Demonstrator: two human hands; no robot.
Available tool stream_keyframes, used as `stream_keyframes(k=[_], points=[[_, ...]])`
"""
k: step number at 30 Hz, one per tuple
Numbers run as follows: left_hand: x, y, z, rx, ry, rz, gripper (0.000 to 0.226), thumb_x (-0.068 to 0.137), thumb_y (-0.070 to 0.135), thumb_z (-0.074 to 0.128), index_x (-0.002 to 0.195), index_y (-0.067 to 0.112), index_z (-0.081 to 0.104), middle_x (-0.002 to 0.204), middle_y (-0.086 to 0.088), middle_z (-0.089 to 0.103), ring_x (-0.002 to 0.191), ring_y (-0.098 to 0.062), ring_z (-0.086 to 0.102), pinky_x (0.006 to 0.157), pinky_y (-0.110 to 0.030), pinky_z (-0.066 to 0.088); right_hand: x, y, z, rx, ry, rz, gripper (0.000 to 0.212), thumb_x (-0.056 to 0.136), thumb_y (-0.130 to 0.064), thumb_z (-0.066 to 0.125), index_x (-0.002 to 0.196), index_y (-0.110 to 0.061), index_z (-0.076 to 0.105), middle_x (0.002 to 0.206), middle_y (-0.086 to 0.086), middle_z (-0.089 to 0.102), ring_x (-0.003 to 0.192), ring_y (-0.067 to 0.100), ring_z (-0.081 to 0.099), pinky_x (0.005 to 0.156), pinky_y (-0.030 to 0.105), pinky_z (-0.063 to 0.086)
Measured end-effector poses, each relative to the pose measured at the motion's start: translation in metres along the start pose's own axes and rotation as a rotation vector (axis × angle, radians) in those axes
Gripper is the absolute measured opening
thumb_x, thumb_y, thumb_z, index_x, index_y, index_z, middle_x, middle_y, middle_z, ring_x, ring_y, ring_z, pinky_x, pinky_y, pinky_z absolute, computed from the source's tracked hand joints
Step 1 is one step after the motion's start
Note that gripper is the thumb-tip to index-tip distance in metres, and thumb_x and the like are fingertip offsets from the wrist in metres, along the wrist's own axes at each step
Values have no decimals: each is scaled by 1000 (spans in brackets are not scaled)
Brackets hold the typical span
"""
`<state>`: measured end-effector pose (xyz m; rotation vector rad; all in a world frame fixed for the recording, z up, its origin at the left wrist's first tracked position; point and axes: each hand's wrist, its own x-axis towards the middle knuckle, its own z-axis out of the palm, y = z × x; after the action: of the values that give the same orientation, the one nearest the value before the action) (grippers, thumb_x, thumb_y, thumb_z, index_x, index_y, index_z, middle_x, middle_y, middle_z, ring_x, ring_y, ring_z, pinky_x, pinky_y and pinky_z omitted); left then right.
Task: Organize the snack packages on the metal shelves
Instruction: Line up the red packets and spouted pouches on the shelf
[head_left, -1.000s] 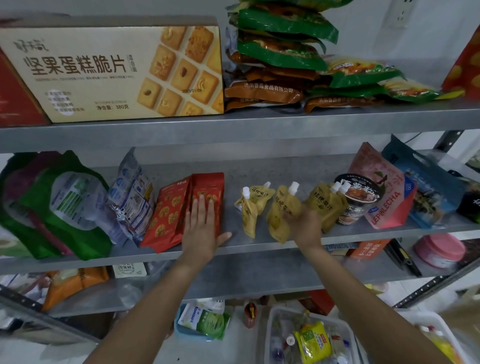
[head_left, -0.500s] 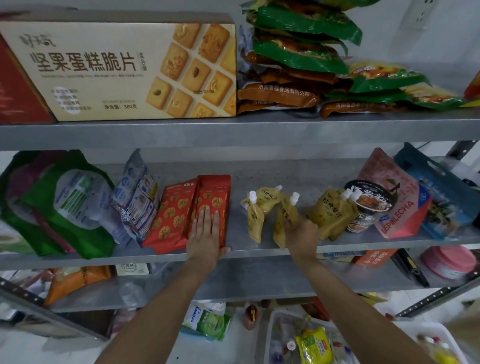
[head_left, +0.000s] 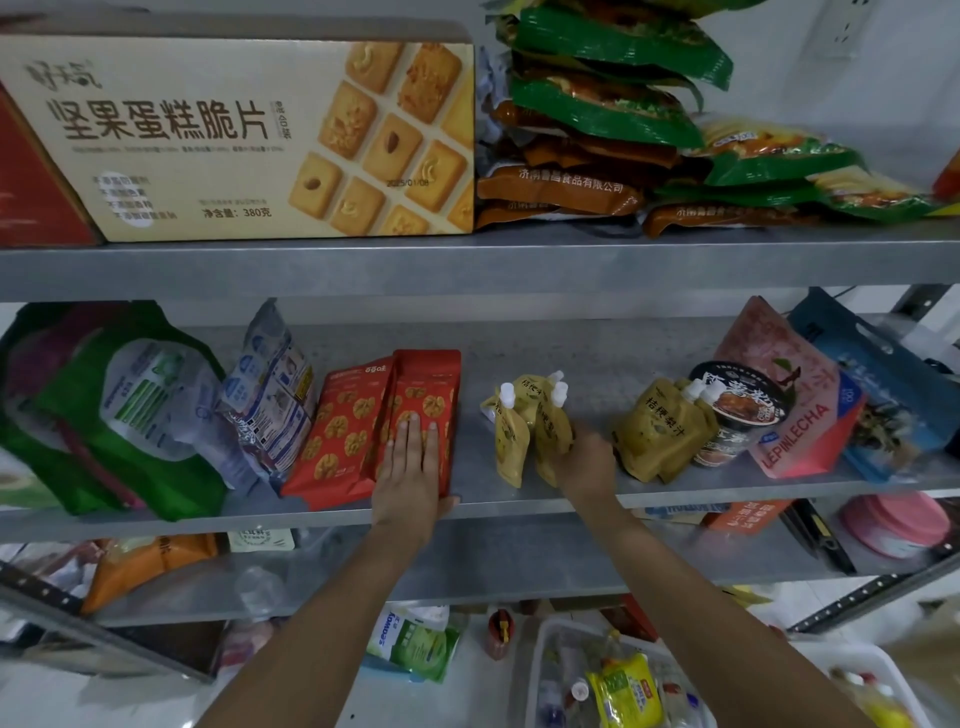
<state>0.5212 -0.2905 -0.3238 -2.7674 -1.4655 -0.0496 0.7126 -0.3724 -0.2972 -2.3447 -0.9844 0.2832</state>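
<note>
Head view: right hand (head_left: 587, 462) grips yellow spouted pouch (head_left: 551, 434).

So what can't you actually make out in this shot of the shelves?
All from the head view:
Right hand: its fingers are hidden behind its own back and the yellow pouches, so its grip is unclear.
Red box, top shelf: cut off by the left edge.
Biscuit box: small print too blurred to read.
Orange bag, lower shelf: blurred, top hidden by the middle shelf.
</note>
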Motion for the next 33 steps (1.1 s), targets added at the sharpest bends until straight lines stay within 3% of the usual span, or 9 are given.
stream_keyframes(k=[3, 8, 12, 15, 17, 20, 24, 30, 33], points=[[0, -1, 4, -20, 31, 9, 106, 90, 60, 50, 138, 9, -31, 157, -18, -24, 149, -31, -16, 113, -37, -15, 5, 14, -4, 163, -217, -30, 33, 89, -11, 61, 122, -11, 55, 112, 6, 65, 106, 25, 61, 83, 32, 48], [2, -1, 7, -54, 52, 24, 110, 88, 59, 56, 140, 9, -26, 155, -17, -24, 149, -32, -12, 112, -37, -13, 22, 28, -19, 786, -256, 329, 53, 93, 11, 42, 141, -11, 41, 139, 11, 50, 125, 29, 50, 104, 41, 44], [1, -2, 10, -52, 107, 3, 123, 76, 60, 70, 151, 8, -14, 159, -21, -1, 149, -34, 7, 114, -40, -1, 38, 14, -28, 1089, -311, 556, 26, 100, -22, 50, 123, -14, 57, 114, 15, 64, 103, 30, 62, 84, 38, 54], [1, -2, 9, -22, 102, 29, 122, 81, 60, 64, 148, 9, -24, 155, -19, -18, 149, -33, -2, 113, -39, -7, 40, 3, -33, 1211, -403, 594, 25, 100, -25, 49, 114, -8, 60, 93, 14, 64, 85, 25, 60, 65, 35, 54], [1, -2, 9, -16, 96, 24, 119, 81, 60, 64, 148, 9, -20, 154, -19, -18, 149, -32, -2, 114, -39, -6, 45, 3, -30, 1241, -412, 602, 32, 101, -26, 45, 123, -6, 58, 104, 15, 64, 99, 29, 60, 84, 40, 50], [0, -3, 10, -14, 81, 5, 131, 62, 62, 79, 149, 7, -1, 157, -22, 19, 145, -33, 24, 114, -41, 14, 51, 2, -27, 1250, -444, 643, 38, 102, -30, 38, 121, -3, 56, 118, 17, 59, 122, 33, 50, 101, 46, 38], [4, -5, 14, -20, 86, 41, 136, 39, 63, 89, 143, 3, 24, 146, -25, 43, 133, -36, 47, 106, -44, 32, 57, -6, -27, 1267, -525, 638, 49, 98, -29, 41, 138, -2, 47, 129, 25, 55, 127, 38, 48, 109, 49, 35], [5, -6, 17, -50, 39, 61, 135, 32, 59, 91, 140, 0, 35, 141, -27, 48, 127, -38, 52, 101, -47, 36, 67, -9, -26, 1195, -492, 615, 41, 101, -22, 37, 133, 2, 48, 141, 23, 47, 127, 37, 47, 97, 44, 41], [4, -5, 16, -49, 46, 72, 135, 34, 60, 91, 141, 0, 34, 141, -27, 47, 128, -38, 52, 102, -46, 36, 72, -4, -24, 1214, -503, 625, 39, 102, -24, 35, 130, -1, 52, 135, 21, 53, 130, 36, 46, 109, 48, 35]])
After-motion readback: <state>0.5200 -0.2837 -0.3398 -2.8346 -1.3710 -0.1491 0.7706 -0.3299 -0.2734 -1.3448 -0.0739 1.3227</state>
